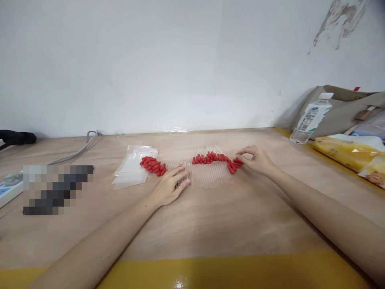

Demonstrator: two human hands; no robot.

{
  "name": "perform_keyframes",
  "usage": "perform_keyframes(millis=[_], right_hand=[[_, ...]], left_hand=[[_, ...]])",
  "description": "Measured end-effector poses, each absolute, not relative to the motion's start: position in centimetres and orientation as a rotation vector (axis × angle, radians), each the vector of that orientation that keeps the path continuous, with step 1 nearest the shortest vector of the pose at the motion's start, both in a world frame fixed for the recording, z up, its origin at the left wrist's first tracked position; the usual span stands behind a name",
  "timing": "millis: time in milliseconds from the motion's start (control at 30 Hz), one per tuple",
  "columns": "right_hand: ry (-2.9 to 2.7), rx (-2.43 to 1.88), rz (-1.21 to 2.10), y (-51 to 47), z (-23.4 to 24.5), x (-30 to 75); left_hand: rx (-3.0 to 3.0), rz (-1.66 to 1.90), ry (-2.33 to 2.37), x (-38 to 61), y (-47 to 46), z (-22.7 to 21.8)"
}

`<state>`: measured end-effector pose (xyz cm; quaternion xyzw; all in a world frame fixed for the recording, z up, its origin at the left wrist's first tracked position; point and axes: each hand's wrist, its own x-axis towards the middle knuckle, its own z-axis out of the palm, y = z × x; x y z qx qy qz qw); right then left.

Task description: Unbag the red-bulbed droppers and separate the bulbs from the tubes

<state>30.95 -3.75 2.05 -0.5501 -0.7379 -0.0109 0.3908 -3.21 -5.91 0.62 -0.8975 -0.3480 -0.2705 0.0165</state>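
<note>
Clear droppers (pixel 212 176) with red rubber bulbs lie side by side on the table in a row. My left hand (pixel 171 184) rests on the clear tubes at the row's left part, its fingers stretched out and apart. Red bulbs (pixel 152 165) are bunched just beyond that hand's left side. More red bulbs (pixel 210 157) run along the middle, with clear tubes on both their near and far sides. At the right end, my right hand (pixel 251 158) has thumb and forefinger pinched at a red dropper bulb (pixel 237 162); the fingertips partly cover it.
A stack of clear plastic bags (pixel 130 168) lies left of the droppers. On the right stand a water bottle (pixel 312 118), a grey bag (pixel 345 108) and a yellow package (pixel 349 154). Farther left are a grey cable (pixel 75 151), a power strip (pixel 10 192) and a blurred-out patch.
</note>
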Motion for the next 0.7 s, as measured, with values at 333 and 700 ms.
perform_keyframes(millis=[333, 700], right_hand=[[-1.864, -1.656, 0.004, -2.8, 3.9, 24.4], [-1.725, -1.863, -0.012, -1.7, 3.4, 22.1]], left_hand=[[-2.803, -0.847, -1.116, -3.2, -6.0, 0.6], [-2.819, -0.845, -1.145, -3.1, -6.2, 0.7]])
